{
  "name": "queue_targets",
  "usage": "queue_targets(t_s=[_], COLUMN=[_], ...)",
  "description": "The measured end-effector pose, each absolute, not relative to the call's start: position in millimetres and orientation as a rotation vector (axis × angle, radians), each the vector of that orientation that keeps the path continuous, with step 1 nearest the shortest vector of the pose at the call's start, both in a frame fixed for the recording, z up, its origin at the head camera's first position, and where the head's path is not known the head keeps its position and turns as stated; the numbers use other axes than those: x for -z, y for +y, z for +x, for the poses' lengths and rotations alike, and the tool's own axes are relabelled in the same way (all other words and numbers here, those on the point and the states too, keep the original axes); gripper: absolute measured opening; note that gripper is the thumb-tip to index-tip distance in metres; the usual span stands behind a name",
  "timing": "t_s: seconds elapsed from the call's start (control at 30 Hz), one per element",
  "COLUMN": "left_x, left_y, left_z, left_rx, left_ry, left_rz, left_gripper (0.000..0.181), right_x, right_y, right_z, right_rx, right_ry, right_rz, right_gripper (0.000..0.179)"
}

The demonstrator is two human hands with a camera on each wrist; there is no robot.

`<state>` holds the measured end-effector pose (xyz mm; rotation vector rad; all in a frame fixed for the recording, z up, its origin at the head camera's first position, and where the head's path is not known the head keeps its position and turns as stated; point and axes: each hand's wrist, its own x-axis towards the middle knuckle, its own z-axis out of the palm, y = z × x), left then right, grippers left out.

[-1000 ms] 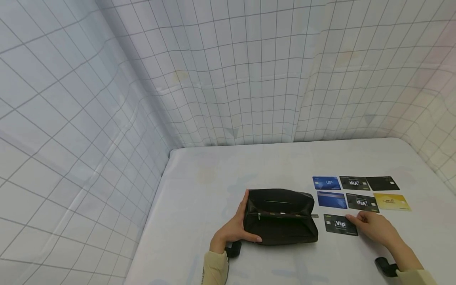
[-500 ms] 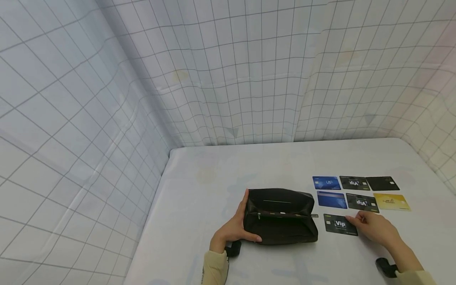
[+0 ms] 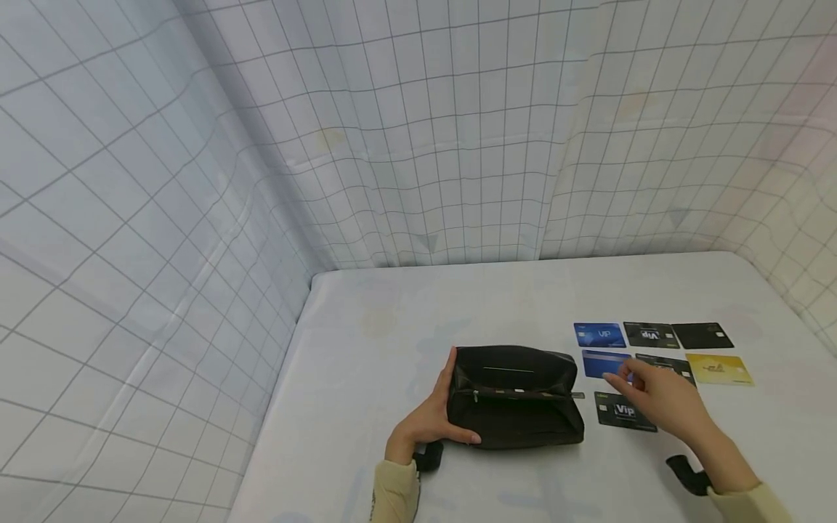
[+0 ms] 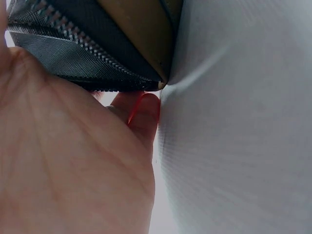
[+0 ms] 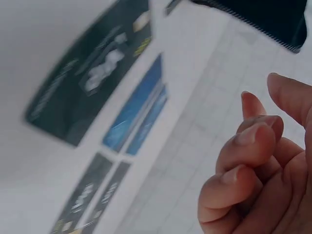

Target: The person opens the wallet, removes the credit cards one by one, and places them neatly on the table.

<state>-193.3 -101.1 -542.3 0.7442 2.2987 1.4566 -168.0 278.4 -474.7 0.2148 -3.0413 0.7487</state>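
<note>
A black zip wallet (image 3: 516, 428) lies spread wide on the white table, with a small metal zip pull inside. My left hand (image 3: 428, 418) holds its left end, thumb on the near side and fingers toward the far side. Zip teeth and a tan panel of the wallet (image 4: 131, 34) show in the left wrist view. My right hand (image 3: 663, 399) hovers over the cards with fingers loosely curled and nothing between them. Beneath it lies a black Vip card (image 3: 615, 412), flat beside the wallet. Behind that, a blue card (image 3: 598, 365) and another black Vip card (image 3: 680, 365) are partly covered.
In the back row lie a blue VIP card (image 3: 599, 335), a black Vip card (image 3: 644, 334) and a plain black card (image 3: 700, 335). A yellow card (image 3: 719, 370) sits at the right. Gridded white curtains (image 3: 431, 145) rise behind and to the left of the table (image 3: 366, 341).
My right hand has left the near black Vip card's right edge, rising and shifting left and away from me. The card stays where it was. My left hand and the wallet have not moved.
</note>
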Motion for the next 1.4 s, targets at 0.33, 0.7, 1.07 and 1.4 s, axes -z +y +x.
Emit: queue_targets(t_s=[0.33,0.7,1.07,1.4], left_x=[543,550,546,543], left_y=[-101,-100,-99,-101], left_z=[-193,-193,-192,-193], left_rx=[-1.46,-1.466,-1.454,-1.447], left_ry=[2.285,2.291,2.296,2.305], left_rz=[0.739,0.748,0.739,0.735], left_gripper=[0.131,0.131,0.132,0.132], right_x=[458,455,463,469], right_y=[231,180,162,157], right_z=[-175,-189,-200,-206], right_rx=[-0.816,-0.681,-0.512,-0.445], right_ry=[-2.845,-2.938,-2.955,-2.919], right_rz=[0.529,0.523,0.417,0.429], right_gripper=[0.019,0.014,0.018,0.016])
